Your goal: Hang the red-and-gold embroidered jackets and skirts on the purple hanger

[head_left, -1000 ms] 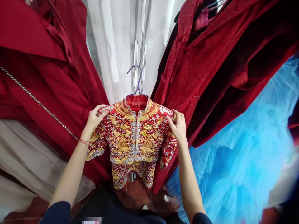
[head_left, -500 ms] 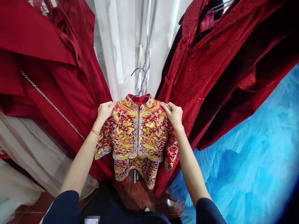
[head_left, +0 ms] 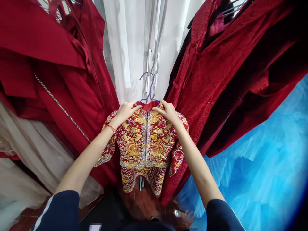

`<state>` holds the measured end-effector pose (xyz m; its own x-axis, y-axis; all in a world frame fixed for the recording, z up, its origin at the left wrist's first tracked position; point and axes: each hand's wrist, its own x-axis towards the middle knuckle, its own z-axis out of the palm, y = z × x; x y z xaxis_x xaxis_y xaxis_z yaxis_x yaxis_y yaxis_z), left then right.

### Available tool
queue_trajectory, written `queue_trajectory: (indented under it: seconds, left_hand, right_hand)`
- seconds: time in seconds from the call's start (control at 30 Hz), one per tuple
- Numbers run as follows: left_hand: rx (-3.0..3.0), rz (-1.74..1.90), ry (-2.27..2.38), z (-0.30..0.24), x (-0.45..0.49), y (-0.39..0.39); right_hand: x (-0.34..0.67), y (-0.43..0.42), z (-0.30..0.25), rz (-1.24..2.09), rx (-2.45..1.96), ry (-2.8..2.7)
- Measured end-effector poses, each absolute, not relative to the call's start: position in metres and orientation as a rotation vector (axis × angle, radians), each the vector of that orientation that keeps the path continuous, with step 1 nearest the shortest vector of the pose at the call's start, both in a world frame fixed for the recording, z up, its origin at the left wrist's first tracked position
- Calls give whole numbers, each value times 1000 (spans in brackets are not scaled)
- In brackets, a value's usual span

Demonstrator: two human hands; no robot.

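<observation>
A small red jacket (head_left: pixel 146 141) thick with gold and silver embroidery hangs on a purple wire hanger (head_left: pixel 148 86) hooked onto a white rack. My left hand (head_left: pixel 127 110) grips the jacket's collar on the left of the neck opening, fingers curled over the fabric. My right hand (head_left: pixel 166 110) grips the collar on the right side the same way. Both arms reach forward in dark blue sleeves, and a red cord circles my left wrist.
Red garments (head_left: pixel 60 73) with a silver chain strap hang on the left, above pale beige fabric (head_left: pixel 31 160). Dark red textured and velvet robes (head_left: pixel 228 73) hang on the right. Bright blue tulle (head_left: pixel 260 166) fills the lower right. White curtains (head_left: pixel 125 48) hang behind.
Both hands have slid inward from the jacket's shoulders to the collar beside the hanger's neck. The view has shifted slightly, moving the jacket a little right.
</observation>
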<state>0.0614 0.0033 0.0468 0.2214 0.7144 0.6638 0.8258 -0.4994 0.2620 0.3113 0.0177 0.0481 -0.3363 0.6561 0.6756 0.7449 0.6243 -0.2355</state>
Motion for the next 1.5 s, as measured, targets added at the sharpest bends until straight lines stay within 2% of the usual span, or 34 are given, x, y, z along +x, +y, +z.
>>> queue_trajectory:
  seconds: [0.27,0.4,0.5,0.6,0.77,0.93,1.03,1.17,1.37,1.5]
  left_hand:
    - [-2146,-1308,-1576,33,65,21]
    - [-2117,-1427,-1629,27,66,29]
    - [-2311,-1514,-1603,28,64,32]
    - [-2446,-1397,-1552,36,55,23]
    - [-2259,-1262,-1492,22,7,-9]
    - [-2198,-1754,-1701,-41,-45,-20]
    - [-2115,-1963,-1750,-61,-50,-15]
    - [-1994,-2083,-1772,-57,-46,-14]
    - [-2098,-2196,-1731,-42,-52,-23]
    - [-2211,-2183,-1694,-31,-45,-17]
  right_hand:
    - [312,29,36,-329,-1196,-1874]
    - [306,34,29,-291,-1208,-1832]
    - [304,33,29,-201,-1162,-1858]
    - [315,26,35,-101,-1108,-1953]
    - [378,6,38,-87,-1272,-2015]
    - [427,-14,-8,356,-1166,-1827]
    - [421,-23,-41,410,-1115,-1559]
    - [410,-26,-57,316,-1174,-1375]
    - [412,-30,-46,484,-1137,-1465]
    - [407,-35,-41,469,-1097,-1497]
